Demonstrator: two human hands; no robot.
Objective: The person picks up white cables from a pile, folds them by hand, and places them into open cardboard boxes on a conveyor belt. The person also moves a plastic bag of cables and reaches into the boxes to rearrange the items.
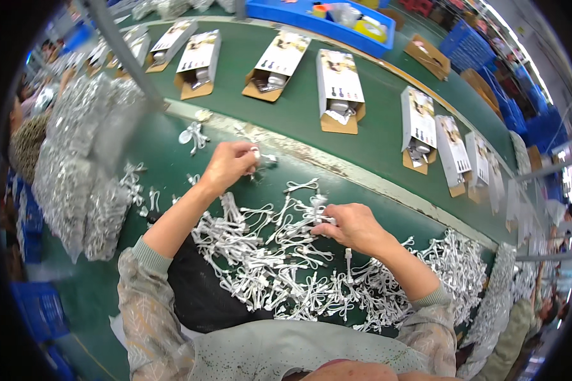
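Observation:
My left hand (231,166) is over the far side of the green work table, its fingers pinched together. Something small and white shows at their tips, too small to name. Farther right, my right hand (356,228) has thumb and fingers closed on a white cable (319,204), blurred at its far end. Below and between both hands spreads a wide heap of short white cables (311,289), each folded into a bundle. A few more bundled cables (196,136) lie to the left of my left hand.
Beyond a worn ledge (299,155), a green conveyor belt (375,120) carries several open white boxes (341,79). Clear plastic bags (86,165) pile up at the left, beside a metal post (127,57). A blue tray (318,22) sits at the back. Black cloth (206,286) lies near my body.

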